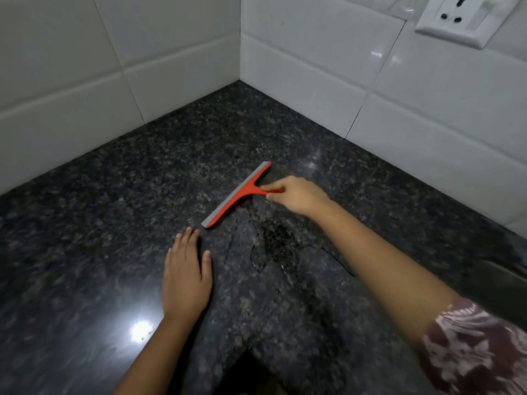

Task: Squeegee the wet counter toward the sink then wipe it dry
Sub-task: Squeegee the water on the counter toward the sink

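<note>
An orange squeegee (238,195) with a grey rubber blade lies on the dark speckled granite counter (114,209), its blade running diagonally from lower left to upper right. My right hand (296,196) grips the end of its short handle. My left hand (186,277) rests flat on the counter, fingers together, just below the blade's lower end and not touching it. A patch of water with streaks (273,246) spreads on the stone below the squeegee, between my two arms.
White tiled walls (85,81) meet in a corner behind the counter. A white wall socket (459,21) sits at the upper right. A dark edge, possibly the sink rim (499,283), shows at the right. The counter's front edge notches at the bottom middle.
</note>
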